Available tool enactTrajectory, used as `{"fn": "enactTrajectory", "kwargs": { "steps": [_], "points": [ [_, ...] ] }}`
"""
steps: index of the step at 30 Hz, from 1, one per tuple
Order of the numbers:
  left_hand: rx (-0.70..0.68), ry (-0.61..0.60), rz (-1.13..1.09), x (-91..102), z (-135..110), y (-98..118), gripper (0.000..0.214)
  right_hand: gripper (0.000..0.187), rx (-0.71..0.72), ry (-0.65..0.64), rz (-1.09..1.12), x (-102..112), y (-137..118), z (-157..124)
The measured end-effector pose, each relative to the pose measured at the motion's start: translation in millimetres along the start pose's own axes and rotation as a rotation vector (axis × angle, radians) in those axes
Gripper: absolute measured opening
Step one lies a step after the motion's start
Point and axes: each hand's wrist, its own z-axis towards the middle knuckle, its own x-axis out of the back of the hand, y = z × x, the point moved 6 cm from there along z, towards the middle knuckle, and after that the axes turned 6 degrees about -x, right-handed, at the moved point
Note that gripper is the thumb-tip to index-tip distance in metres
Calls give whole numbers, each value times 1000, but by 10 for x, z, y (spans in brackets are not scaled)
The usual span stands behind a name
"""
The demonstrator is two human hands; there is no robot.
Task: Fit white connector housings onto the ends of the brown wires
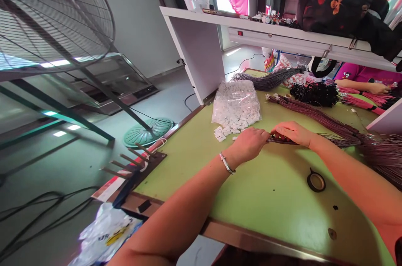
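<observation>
My left hand [251, 142], a bracelet at its wrist, is closed at the end of a thin bundle of dark wires [284, 141]. Close beside it on the right, my right hand [293, 133] has its fingers curled over the same bundle. The fingertips of both hands nearly meet, and they hide the wire ends. From my right hand the wires run to a larger heap of brownish wires [381, 155] at the table's right. Small white connectors [223, 133] lie just beyond my left hand, spilling from a clear plastic bag [237, 100].
A roll of black tape [316, 181] lies on the green table [251, 199]. At the left edge stands a pegged rack [138, 165]. Behind are more wire bundles [273, 79], black parts [315, 93] and a shelf [220, 16]. Across sits another person [361, 77]. A large fan [56, 14] stands left.
</observation>
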Motion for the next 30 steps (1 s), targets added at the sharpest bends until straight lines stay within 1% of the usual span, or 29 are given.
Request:
{"fn": "enactTrajectory", "kwargs": {
  "steps": [1,3,5,6,7,9,10,11,12,14,15,16,17,18,19,20,21,23,25,27,29,30],
  "points": [
    [-8,16,15,-7,-1,1,19,37,24,11,-35,6,-36,-10],
    [-26,58,48,-6,-6,10,16,26,67,86,-148,17,-100,-19],
    [-61,117,100,24,-16,38,16,15,60,162,-189,15,-109,-7],
    [-85,152,136,49,-23,60,16,14,14,184,-147,14,-74,7],
    [-113,190,177,80,-34,86,17,15,-61,196,-80,13,-13,25],
    [-192,270,261,145,-65,154,19,18,-273,217,37,13,148,51],
    [-236,307,299,175,-85,194,19,18,-361,229,40,15,209,58],
    [-279,343,330,205,-107,234,19,18,-416,249,-3,24,242,65],
    [-319,377,354,234,-132,275,19,16,-442,250,-93,23,250,78],
    [-388,446,381,293,-183,359,15,15,-451,253,-330,21,233,98],
    [-409,486,389,326,-207,394,12,15,-535,161,-428,-21,289,92],
    [-442,529,396,356,-232,430,11,11,-598,137,-456,-15,342,72],
    [-470,561,400,377,-249,457,12,6,-655,152,-475,34,401,40],
    [-495,593,398,393,-260,471,14,6,-713,174,-494,119,472,-10],
    [-503,619,392,403,-261,467,15,8,-757,212,-511,246,545,-78],
    [-478,631,385,403,-247,438,15,10,-791,271,-529,421,614,-171],
    [-459,636,379,391,-229,406,16,14,-807,347,-549,637,671,-291],
    [-420,610,378,332,-188,340,18,27,-841,515,-598,1156,767,-622],
    [-403,572,392,255,-161,292,20,32,-938,723,-654,1735,852,-1082],
    [-393,551,408,196,-147,260,20,33,-1073,893,-681,2257,952,-1594],
    [-382,546,403,166,-138,234,21,36,-1177,1005,-691,2667,1058,-2060],
    [-374,547,392,158,-132,218,22,37,-1226,1055,-696,2830,1113,-2268]
  ]
}}
